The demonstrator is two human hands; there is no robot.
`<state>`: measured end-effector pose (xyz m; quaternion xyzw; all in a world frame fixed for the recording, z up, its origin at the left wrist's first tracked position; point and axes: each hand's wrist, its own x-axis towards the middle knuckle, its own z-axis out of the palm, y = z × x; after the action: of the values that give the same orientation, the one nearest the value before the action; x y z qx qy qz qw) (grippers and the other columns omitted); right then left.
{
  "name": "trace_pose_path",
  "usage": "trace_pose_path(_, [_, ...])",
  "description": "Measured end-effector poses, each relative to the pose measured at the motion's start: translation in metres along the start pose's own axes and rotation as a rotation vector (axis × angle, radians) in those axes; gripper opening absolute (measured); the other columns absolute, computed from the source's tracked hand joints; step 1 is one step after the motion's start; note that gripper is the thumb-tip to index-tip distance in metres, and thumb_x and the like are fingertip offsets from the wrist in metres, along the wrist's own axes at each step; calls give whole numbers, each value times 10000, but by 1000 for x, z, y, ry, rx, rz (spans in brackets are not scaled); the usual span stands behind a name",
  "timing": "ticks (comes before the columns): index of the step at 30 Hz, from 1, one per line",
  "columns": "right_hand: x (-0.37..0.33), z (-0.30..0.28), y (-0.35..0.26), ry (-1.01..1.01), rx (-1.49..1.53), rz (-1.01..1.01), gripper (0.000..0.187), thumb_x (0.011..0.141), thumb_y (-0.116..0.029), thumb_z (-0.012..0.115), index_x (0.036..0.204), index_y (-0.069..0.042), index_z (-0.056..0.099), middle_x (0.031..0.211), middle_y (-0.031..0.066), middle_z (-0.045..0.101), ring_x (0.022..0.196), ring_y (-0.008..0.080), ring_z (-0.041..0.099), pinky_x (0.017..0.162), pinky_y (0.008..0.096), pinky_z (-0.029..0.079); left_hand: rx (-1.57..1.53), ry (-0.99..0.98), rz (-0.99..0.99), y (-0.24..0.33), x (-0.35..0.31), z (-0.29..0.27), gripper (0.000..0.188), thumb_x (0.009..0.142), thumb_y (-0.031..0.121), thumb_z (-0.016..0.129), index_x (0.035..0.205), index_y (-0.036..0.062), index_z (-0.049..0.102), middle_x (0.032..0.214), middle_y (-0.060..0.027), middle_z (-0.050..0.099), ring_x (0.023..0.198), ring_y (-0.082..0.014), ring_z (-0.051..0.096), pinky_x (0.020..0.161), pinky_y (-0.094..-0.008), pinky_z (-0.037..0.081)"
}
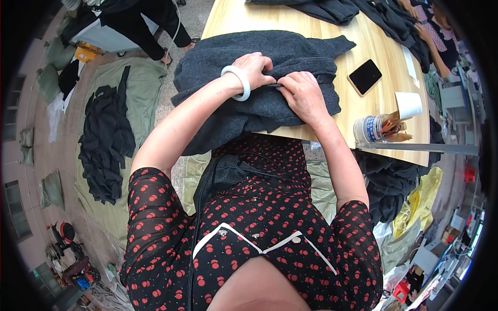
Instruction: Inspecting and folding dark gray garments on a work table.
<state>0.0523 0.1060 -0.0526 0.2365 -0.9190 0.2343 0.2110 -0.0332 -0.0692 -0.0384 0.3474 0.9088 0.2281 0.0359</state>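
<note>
A dark grey knitted cardigan [249, 115] lies spread over the near edge of the wooden table, its lower part hanging towards my lap. My left hand [252, 71], with a pale bangle on the wrist, is closed on the knit, thumb and fingers pinching it. Close beside it, my right hand [305, 94] pinches the same strip of the cardigan's front edge. The fingertips of both hands almost meet there. Small dark buttons show to the right of my right hand. Whatever lies under the fingertips is hidden.
On the wooden table [386, 47] a phone [365, 78] lies right of the cardigan. A jar [367, 128] of tools stands by a metal bar [415, 149]. Dark garments [106, 145] lie on a floor sheet at left. Other people stand at far left and far right.
</note>
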Motion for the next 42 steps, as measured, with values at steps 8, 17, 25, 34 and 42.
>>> trace_pose_path(8, [-3, 6, 0, -118, -66, 57, 80, 804, -79, 606, 875, -42, 609, 799, 109, 582, 816, 281, 563, 801, 372, 431, 27, -69, 33, -6, -2, 16, 334, 771, 289, 688, 980, 30, 662, 911, -145, 575, 906, -304, 571, 821, -385, 457])
trace_pose_path(17, [-7, 19, -2, -57, 21, 149, 125, 764, -38, 554, 882, -14, 586, 839, 149, 598, 841, 312, 572, 820, 402, 434, -154, -114, -185, -1, 4, 26, 304, 804, 295, 577, 910, 25, 668, 874, -191, 631, 867, -351, 602, 801, -413, 463])
trace_pose_path(25, [-11, 44, 3, 50, 121, 222, 120, 745, -57, 565, 859, -32, 593, 840, 124, 615, 847, 305, 581, 805, 403, 441, -272, -96, -333, -11, 2, 36, 329, 788, 326, 566, 888, 29, 665, 938, -213, 646, 911, -357, 611, 825, -408, 463])
trace_pose_path(34, [-18, 53, 13, 375, 120, 166, 157, 694, -85, 606, 848, -62, 627, 814, 110, 630, 790, 302, 601, 743, 428, 457, -233, -185, -223, -10, 23, 39, 431, 791, 417, 502, 939, 46, 664, 1047, -212, 624, 1023, -361, 575, 883, -418, 448])
trace_pose_path(42, [-25, 78, 32, 469, 126, 195, 145, 661, -123, 602, 796, -75, 621, 782, 97, 620, 796, 290, 588, 757, 408, 453, -416, 24, -62, -66, 26, 84, 323, 863, 226, 573, 989, -70, 613, 852, -190, 662, 790, -204, 621, 720, -317, 463])
